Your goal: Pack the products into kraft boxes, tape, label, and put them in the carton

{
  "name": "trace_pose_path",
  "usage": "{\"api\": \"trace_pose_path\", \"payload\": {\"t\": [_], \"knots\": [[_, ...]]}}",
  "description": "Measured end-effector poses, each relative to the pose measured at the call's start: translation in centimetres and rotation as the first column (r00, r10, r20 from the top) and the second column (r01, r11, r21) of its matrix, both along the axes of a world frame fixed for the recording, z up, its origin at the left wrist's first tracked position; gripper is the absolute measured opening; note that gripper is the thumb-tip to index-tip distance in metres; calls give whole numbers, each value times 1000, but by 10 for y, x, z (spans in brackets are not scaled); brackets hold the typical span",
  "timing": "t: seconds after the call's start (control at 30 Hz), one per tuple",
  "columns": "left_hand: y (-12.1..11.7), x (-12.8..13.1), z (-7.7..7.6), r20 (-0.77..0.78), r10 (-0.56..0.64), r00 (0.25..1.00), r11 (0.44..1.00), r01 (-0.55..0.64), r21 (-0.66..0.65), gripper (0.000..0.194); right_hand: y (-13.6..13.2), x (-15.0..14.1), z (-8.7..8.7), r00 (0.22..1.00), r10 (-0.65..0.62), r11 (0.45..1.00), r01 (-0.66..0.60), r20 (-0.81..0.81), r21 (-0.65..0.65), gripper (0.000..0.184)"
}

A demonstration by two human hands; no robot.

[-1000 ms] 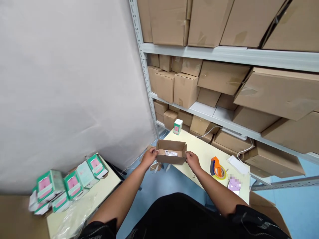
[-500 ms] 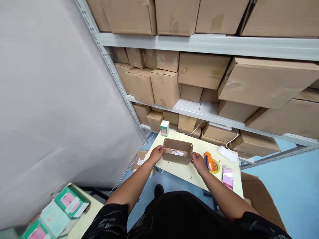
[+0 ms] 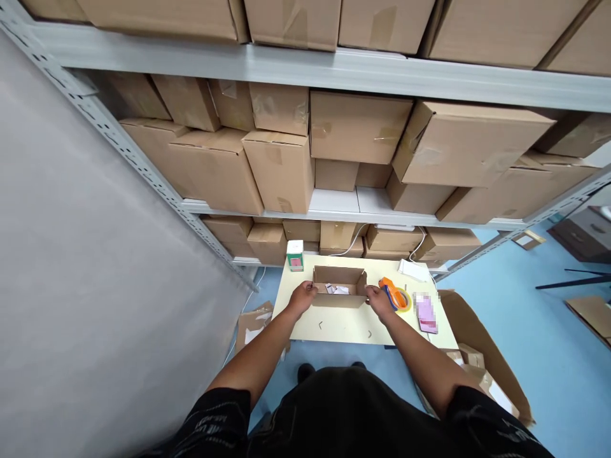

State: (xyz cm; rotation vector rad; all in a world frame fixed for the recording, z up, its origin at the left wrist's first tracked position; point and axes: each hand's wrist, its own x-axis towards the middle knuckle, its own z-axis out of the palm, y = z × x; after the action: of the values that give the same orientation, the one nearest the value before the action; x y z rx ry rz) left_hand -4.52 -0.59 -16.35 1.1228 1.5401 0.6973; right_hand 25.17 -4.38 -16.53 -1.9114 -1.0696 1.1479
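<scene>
A small open cardboard box (image 3: 339, 294) sits on a pale yellow table (image 3: 351, 326), with white paper scraps inside. My left hand (image 3: 302, 298) grips the box's left end and my right hand (image 3: 380, 300) grips its right end, fingers curled on the walls. Just right of my right hand lies an orange tape dispenser (image 3: 395, 295) with a yellow tape roll. A small green and white carton (image 3: 294, 255) stands upright at the table's far left corner. A pink and white packet (image 3: 424, 313) lies on the table's right side.
Grey metal shelving (image 3: 334, 70) packed with brown cartons rises behind the table. White paper (image 3: 413, 270) lies at the table's far right. Flattened cardboard (image 3: 482, 356) lies on the blue floor at right, more scraps (image 3: 252, 321) at left. A grey wall (image 3: 71, 286) stands left.
The view has swung right: the side table with green cartons has left the picture. Both hands stay on the box ends, and the box now sits squarer on the table.
</scene>
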Motion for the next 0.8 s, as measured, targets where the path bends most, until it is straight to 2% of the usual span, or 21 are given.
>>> {"api": "trace_pose_path", "payload": {"t": [0.13,0.27,0.43,0.53,0.6,0.67,0.8], "knots": [[0,0,-1,17,5,1000,1000,-5,1,47,-4,6,-6,997,-33,999,31,-68,-30,50],[13,-11,9,-134,25,991,1000,-24,8,47,-3,15,-9,993,-51,998,48,-109,-30,52],[58,-28,32,-357,158,921,980,-101,173,37,-7,26,-4,988,-82,996,77,-133,-42,55],[89,-29,43,-501,257,827,950,-122,286,50,-14,28,-1,992,-74,997,70,-107,-41,55],[107,-27,44,-570,268,776,947,-105,303,66,-20,29,0,994,-61,998,58,-88,-41,55],[122,-23,41,-609,230,759,960,-75,269,75,-25,29,-1,996,-50,998,47,-72,-42,56],[143,-18,31,-666,147,731,980,-18,197,72,-35,33,-5,996,-45,999,42,-74,-32,52]]}}
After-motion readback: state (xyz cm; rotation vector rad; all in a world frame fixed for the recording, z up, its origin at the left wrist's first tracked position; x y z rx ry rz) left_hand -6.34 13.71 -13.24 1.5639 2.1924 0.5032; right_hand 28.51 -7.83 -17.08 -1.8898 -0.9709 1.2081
